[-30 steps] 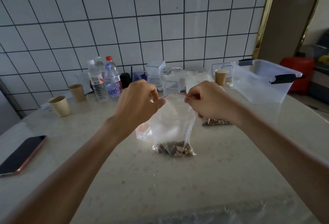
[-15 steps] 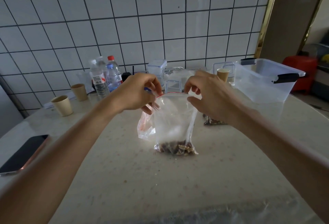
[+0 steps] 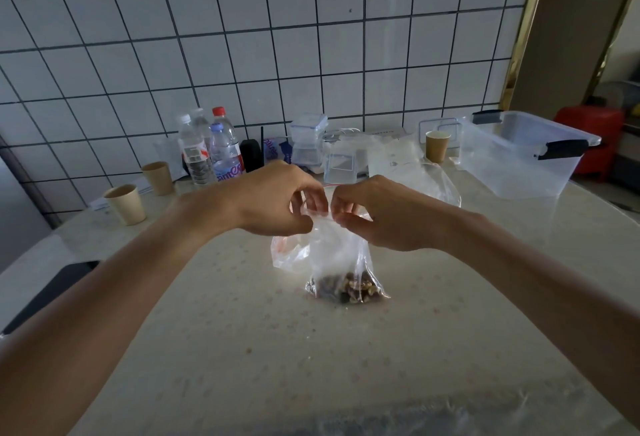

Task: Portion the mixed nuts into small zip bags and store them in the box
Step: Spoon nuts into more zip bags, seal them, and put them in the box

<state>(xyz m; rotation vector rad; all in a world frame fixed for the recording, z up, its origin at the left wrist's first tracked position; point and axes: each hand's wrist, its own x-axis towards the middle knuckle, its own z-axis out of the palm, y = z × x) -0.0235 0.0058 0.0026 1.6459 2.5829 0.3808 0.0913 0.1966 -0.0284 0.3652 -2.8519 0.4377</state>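
Two hands are seen: the top edge of the small clear plastic zip bag (image 3: 341, 255) is pinched by the left hand (image 3: 273, 198) and the right hand (image 3: 384, 216). Brown mixed nuts (image 3: 348, 288) are held at its bottom, on the middle of the pale speckled desk (image 3: 311, 359). The clear plastic box (image 3: 526, 155) is placed at the far right corner.

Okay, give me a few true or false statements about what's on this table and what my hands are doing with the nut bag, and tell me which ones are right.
1. Both hands pinch the top of the zip bag. True: the left hand and right hand meet at its top edge.
2. The nuts fill the bag to the top. False: they sit only at its bottom.
3. The clear box already holds bags of nuts. False: none show in it.
4. The box stands at the far right of the table. True.
5. One of the bottles has a red cap. True.
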